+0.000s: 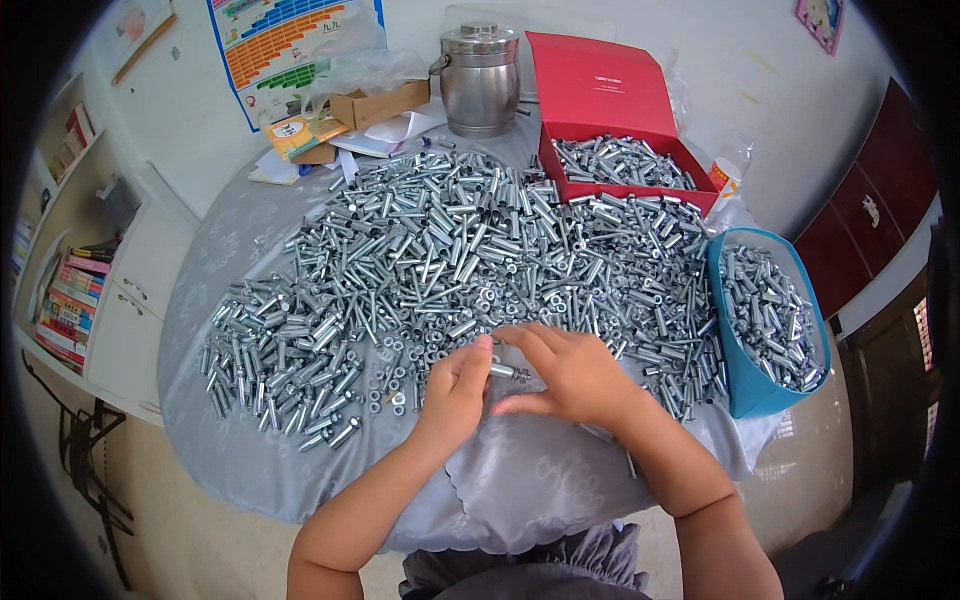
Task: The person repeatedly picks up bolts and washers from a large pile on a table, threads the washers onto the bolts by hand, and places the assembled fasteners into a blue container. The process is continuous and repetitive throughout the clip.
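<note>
A short silver sleeve anchor bolt point(503, 371) sticks out to the right from my left hand point(452, 392), which grips it between thumb and fingers just above the table's near side. My right hand point(578, 376) is beside the bolt's free end, thumb and fingers spread apart with a gap between them; nothing shows in its grasp. Beyond both hands spreads a large heap of loose metal bolts and sleeves point(450, 235). Small hex nuts point(398, 398) lie left of my left hand. Finished-looking anchors point(285, 385) with sleeves on them are gathered at the left.
A red open box point(610, 95) of metal parts stands at the back right. A teal bin point(745, 375) filled with anchors sits at the right edge. Behind the heap are a steel canister point(480, 85) and a cardboard box point(380, 104). Grey cloth point(230, 260) covers the table.
</note>
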Demonstrator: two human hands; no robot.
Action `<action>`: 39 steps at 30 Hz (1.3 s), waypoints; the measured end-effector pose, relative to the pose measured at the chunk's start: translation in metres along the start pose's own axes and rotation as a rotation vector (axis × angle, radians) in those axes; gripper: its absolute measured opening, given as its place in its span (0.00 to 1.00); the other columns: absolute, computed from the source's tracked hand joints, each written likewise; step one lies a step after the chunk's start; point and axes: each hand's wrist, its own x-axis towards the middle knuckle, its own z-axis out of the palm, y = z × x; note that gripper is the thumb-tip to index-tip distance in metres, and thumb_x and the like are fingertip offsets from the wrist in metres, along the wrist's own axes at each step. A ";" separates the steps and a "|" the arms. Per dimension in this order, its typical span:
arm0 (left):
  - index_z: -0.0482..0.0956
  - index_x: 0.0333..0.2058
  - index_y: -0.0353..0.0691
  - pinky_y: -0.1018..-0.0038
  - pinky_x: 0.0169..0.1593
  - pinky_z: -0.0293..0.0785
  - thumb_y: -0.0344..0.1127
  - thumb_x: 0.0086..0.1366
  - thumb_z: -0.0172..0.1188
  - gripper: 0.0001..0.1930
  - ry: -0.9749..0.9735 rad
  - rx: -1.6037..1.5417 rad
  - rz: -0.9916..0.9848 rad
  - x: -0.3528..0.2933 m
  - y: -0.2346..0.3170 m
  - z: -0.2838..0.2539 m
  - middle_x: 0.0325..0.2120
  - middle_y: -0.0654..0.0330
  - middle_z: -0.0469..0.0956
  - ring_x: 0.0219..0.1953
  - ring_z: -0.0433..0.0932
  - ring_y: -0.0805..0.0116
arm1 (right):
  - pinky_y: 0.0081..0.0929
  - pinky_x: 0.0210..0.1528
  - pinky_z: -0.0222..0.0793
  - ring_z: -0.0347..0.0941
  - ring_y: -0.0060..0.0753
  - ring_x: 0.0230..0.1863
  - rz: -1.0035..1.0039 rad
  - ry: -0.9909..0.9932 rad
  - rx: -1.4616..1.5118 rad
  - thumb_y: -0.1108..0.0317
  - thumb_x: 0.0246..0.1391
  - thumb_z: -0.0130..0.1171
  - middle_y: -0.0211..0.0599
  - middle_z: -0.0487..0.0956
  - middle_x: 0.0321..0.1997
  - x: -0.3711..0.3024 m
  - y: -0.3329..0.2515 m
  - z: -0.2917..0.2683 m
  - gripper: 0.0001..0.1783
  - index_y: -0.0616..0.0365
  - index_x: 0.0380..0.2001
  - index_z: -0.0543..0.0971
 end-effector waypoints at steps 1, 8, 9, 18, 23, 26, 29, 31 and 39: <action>0.68 0.18 0.41 0.82 0.21 0.51 0.45 0.67 0.44 0.20 -0.010 -0.001 0.030 0.000 0.002 0.001 0.14 0.73 0.60 0.17 0.55 0.84 | 0.31 0.21 0.66 0.72 0.39 0.20 -0.050 0.041 -0.002 0.50 0.47 0.56 0.33 0.74 0.20 0.000 0.002 0.001 0.18 0.55 0.25 0.75; 0.67 0.17 0.43 0.83 0.20 0.50 0.46 0.67 0.43 0.21 -0.031 -0.030 0.008 -0.002 0.003 0.002 0.12 0.74 0.59 0.16 0.54 0.85 | 0.29 0.23 0.68 0.73 0.38 0.22 0.134 -0.387 0.024 0.54 0.47 0.58 0.33 0.75 0.24 -0.004 -0.001 -0.014 0.16 0.56 0.29 0.74; 0.66 0.17 0.43 0.83 0.19 0.49 0.47 0.67 0.43 0.21 -0.030 -0.052 -0.019 -0.003 0.005 0.004 0.12 0.74 0.58 0.16 0.54 0.85 | 0.29 0.22 0.68 0.72 0.38 0.21 0.076 -0.251 0.054 0.54 0.48 0.57 0.33 0.74 0.23 -0.003 -0.001 -0.012 0.16 0.56 0.27 0.74; 0.65 0.16 0.43 0.82 0.20 0.49 0.46 0.67 0.43 0.21 -0.038 0.014 0.032 0.000 -0.001 0.001 0.12 0.74 0.58 0.16 0.54 0.85 | 0.31 0.22 0.67 0.72 0.40 0.21 0.240 -0.312 0.122 0.54 0.49 0.56 0.35 0.74 0.25 -0.005 0.000 -0.010 0.16 0.56 0.27 0.72; 0.63 0.16 0.44 0.83 0.16 0.49 0.47 0.66 0.43 0.21 -0.024 0.013 0.084 0.001 0.002 0.000 0.11 0.73 0.58 0.13 0.54 0.85 | 0.35 0.21 0.65 0.71 0.43 0.20 0.044 -0.090 0.058 0.51 0.51 0.53 0.36 0.74 0.21 -0.002 -0.001 -0.007 0.18 0.56 0.24 0.73; 0.64 0.17 0.42 0.82 0.20 0.49 0.47 0.67 0.43 0.21 -0.025 0.056 0.106 0.001 -0.003 -0.002 0.13 0.73 0.57 0.16 0.53 0.84 | 0.34 0.21 0.64 0.71 0.42 0.21 0.205 -0.323 0.116 0.54 0.49 0.56 0.36 0.73 0.20 -0.002 -0.005 -0.014 0.16 0.57 0.23 0.73; 0.66 0.18 0.41 0.82 0.22 0.50 0.45 0.67 0.44 0.20 -0.034 0.079 0.097 -0.001 -0.005 -0.003 0.14 0.74 0.56 0.19 0.53 0.85 | 0.34 0.23 0.64 0.71 0.41 0.22 0.252 -0.408 0.283 0.56 0.49 0.56 0.37 0.73 0.21 0.000 -0.002 -0.018 0.15 0.58 0.23 0.73; 0.66 0.18 0.41 0.82 0.22 0.50 0.45 0.67 0.43 0.20 -0.029 0.055 0.081 0.001 -0.006 -0.001 0.14 0.74 0.56 0.19 0.53 0.85 | 0.34 0.24 0.64 0.70 0.41 0.22 0.068 -0.116 0.261 0.56 0.49 0.56 0.38 0.72 0.18 0.002 0.000 -0.010 0.15 0.58 0.22 0.74; 0.63 0.16 0.43 0.81 0.21 0.50 0.44 0.67 0.43 0.20 -0.025 0.009 0.061 0.003 -0.008 -0.002 0.13 0.74 0.56 0.18 0.53 0.85 | 0.34 0.27 0.64 0.70 0.43 0.23 0.139 -0.168 0.245 0.60 0.48 0.58 0.36 0.72 0.20 -0.003 0.007 -0.005 0.12 0.59 0.25 0.74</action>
